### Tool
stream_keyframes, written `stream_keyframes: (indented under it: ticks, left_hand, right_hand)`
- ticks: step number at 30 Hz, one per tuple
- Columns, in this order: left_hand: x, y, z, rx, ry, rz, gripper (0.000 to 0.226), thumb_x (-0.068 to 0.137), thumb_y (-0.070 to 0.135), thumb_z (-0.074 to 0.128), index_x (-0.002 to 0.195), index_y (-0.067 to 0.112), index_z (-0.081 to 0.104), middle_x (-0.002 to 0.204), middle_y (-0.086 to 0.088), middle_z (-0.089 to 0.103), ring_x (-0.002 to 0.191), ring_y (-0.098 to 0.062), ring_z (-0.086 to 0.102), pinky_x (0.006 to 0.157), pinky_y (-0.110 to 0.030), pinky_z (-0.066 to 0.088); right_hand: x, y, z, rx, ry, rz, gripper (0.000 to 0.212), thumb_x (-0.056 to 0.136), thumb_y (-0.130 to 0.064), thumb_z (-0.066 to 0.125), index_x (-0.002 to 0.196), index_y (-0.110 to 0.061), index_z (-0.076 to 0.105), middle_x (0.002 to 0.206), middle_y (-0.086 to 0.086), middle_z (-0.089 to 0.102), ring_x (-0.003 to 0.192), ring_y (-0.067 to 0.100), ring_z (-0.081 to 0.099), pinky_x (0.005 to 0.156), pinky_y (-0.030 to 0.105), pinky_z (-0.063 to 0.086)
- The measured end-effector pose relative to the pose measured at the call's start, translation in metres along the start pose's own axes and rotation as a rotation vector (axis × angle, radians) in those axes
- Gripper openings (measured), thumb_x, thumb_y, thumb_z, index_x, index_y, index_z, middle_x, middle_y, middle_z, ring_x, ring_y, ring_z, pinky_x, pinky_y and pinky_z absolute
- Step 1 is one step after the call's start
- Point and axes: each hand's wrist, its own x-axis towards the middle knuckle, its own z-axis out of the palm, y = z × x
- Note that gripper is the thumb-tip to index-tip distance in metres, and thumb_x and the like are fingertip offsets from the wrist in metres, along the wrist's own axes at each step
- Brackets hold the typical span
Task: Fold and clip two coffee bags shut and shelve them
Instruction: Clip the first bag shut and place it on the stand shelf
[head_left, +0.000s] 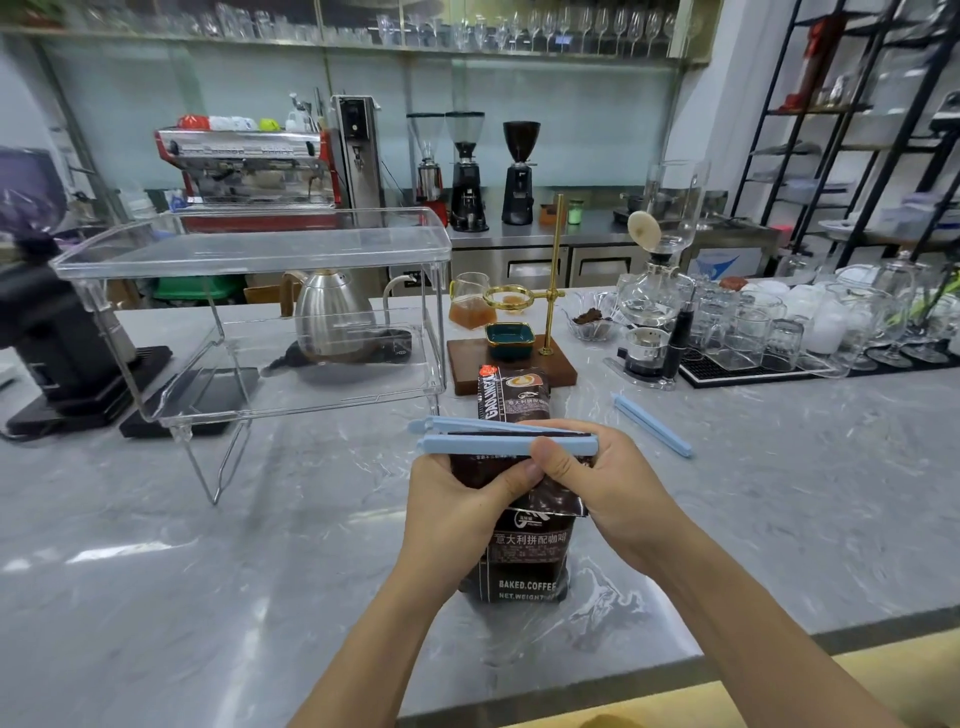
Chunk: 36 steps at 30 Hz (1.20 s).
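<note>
Your hands, left (457, 488) and right (587, 478), pinch the blue clip (506, 439) crosswise over the folded coffee bag (524, 551); its open end lies left.

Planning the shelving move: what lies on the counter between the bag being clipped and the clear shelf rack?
In the head view, only bare marble counter lies between the near coffee bag and the clear shelf rack.

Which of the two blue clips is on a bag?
The long pale-blue plastic clip in both hands, across the near dark coffee bag's folded top; the other clip lies loose on the counter.
</note>
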Motion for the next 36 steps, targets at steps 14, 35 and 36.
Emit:
stream_keyframes:
  ticks: [14,35,36]
  left_hand:
    - [-0.0039,-0.0035,-0.006,-0.002,-0.065,-0.042,0.019,0.084,0.007,0.076,0.09,0.025,0.075,0.081,0.007,0.081,0.079,-0.008,0.078,0.065,-0.016,0.057]
    - [-0.0046,-0.0009,-0.0055,-0.222,0.105,-0.045,0.042,0.081,0.047,0.058,0.106,0.016,0.072,0.093,-0.009,0.079,0.084,-0.021,0.078,0.065,-0.03,0.062]
    - [-0.0045,-0.0001,-0.0056,-0.24,0.107,-0.041,0.041,0.082,0.046,0.058,0.106,0.016,0.072,0.09,-0.008,0.079,0.081,-0.02,0.078,0.063,-0.028,0.062]
  right_hand:
    - [-0.0007,-0.0037,-0.0006,-0.094,0.021,-0.021,0.029,0.076,-0.029,0.067,0.101,-0.016,0.075,0.094,0.008,0.08,0.089,0.021,0.076,0.07,0.027,0.06]
    - [-0.0016,0.003,-0.0015,-0.071,0.071,-0.012,0.066,0.054,-0.066,0.082,0.103,-0.023,0.077,0.106,0.02,0.075,0.106,0.041,0.068,0.096,0.065,0.049]
    - [-0.0021,0.0025,-0.0013,-0.073,0.068,-0.013,0.063,0.055,-0.065,0.082,0.102,-0.024,0.077,0.105,0.019,0.075,0.106,0.04,0.068,0.096,0.065,0.049]
